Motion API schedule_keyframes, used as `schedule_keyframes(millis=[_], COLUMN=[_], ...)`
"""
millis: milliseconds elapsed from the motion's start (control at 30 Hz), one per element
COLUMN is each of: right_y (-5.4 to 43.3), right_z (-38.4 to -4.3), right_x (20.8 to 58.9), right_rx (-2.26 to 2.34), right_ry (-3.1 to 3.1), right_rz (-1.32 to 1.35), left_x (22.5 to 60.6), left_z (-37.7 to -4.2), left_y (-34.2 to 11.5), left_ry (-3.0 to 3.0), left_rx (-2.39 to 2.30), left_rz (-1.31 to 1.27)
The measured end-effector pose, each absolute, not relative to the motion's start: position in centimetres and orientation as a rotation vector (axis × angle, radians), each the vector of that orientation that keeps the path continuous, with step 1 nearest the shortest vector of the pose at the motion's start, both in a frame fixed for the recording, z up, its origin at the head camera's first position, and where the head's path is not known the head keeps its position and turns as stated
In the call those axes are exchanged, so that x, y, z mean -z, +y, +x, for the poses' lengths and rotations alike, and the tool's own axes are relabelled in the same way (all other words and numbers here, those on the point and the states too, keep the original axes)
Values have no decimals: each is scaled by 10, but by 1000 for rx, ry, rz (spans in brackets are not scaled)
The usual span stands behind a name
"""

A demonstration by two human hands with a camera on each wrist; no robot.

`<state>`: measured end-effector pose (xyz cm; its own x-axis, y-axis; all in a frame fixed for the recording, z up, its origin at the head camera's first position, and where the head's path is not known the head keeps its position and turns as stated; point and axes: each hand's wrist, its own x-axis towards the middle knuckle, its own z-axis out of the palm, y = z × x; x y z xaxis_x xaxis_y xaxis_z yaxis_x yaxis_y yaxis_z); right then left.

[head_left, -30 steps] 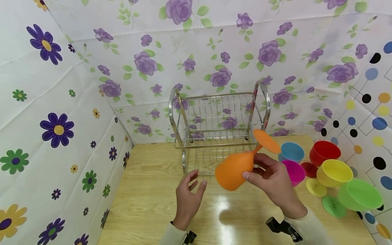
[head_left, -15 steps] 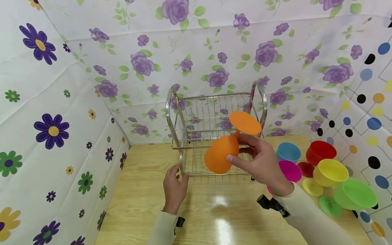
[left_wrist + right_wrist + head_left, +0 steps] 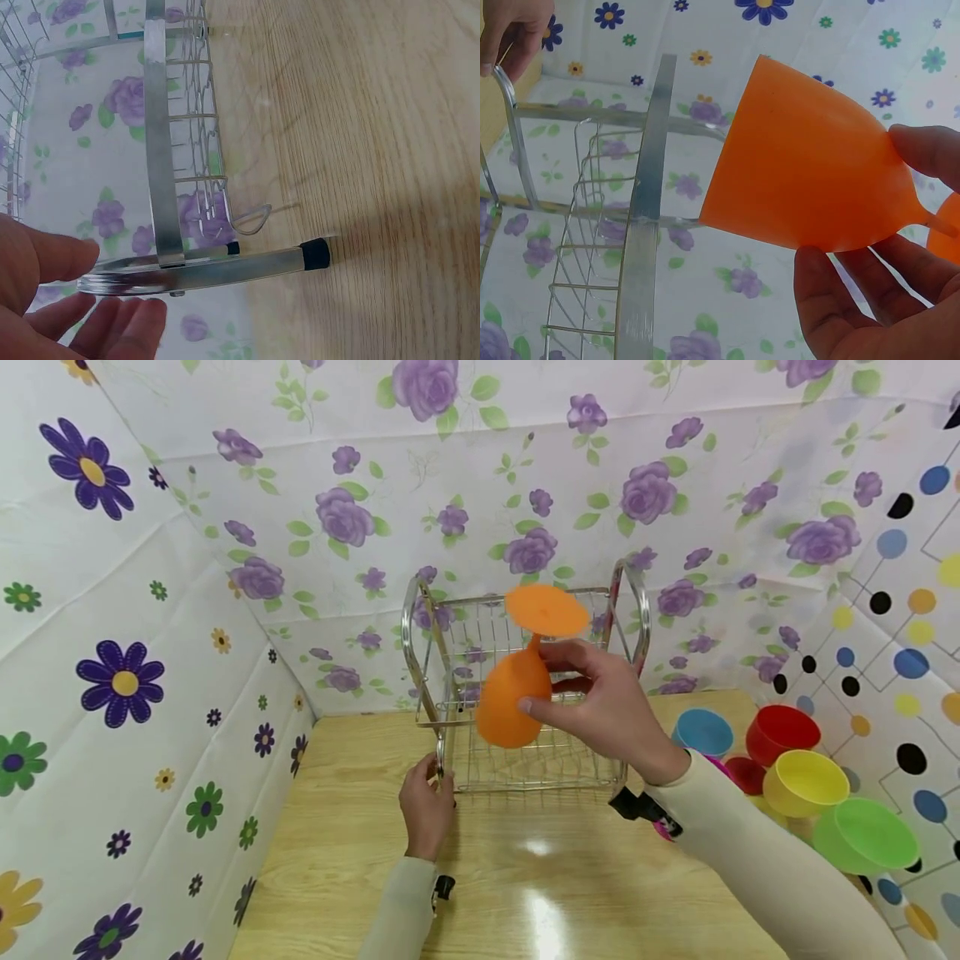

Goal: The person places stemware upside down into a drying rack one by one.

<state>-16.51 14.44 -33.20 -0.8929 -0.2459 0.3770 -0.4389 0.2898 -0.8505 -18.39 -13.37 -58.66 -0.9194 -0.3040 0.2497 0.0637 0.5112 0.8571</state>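
"How did the orange cup (image 3: 512,702) look to us?"

"Plain and smooth, one orange all over, with a rounded bowl, a thin stem and a flat round foot. We saw it upside down and slightly tilted, the foot uppermost."

"And where did we find it?"

"Up off the table (image 3: 322,868), in front of or over the metal rack (image 3: 159,135); we could not tell which. In the right wrist view we saw its rim near a flat bar (image 3: 646,210) of the rack."

"How did the fingers stand?"

"The right hand (image 3: 600,710) held the cup by its bowl, close to the stem: thumb on one side, fingers on the other, parted by the bowl between them. The left hand (image 3: 427,810) gripped the rack low at its left front corner, thumb and fingers narrow about a curved tube (image 3: 127,283)."

"What else did we notice?"

"On the table at the right, a blue cup (image 3: 703,733), a red cup (image 3: 783,733), a yellow cup (image 3: 806,782) and a green cup (image 3: 864,835), mouths up."
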Motion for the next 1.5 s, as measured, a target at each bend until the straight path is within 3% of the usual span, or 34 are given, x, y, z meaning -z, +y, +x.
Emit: schedule_keyframes(millis=[700, 1500], right_y=[88, 61], right_z=[-242, -273], right_x=[331, 361], right_rx=[-1527, -1348], right_ry=[-2503, -2713], right_rz=[555, 534], left_x=[596, 604], left_z=[-187, -191], left_y=[-142, -134], left_ry=[-2415, -2426], left_rx=[1285, 1120], left_rz=[174, 95])
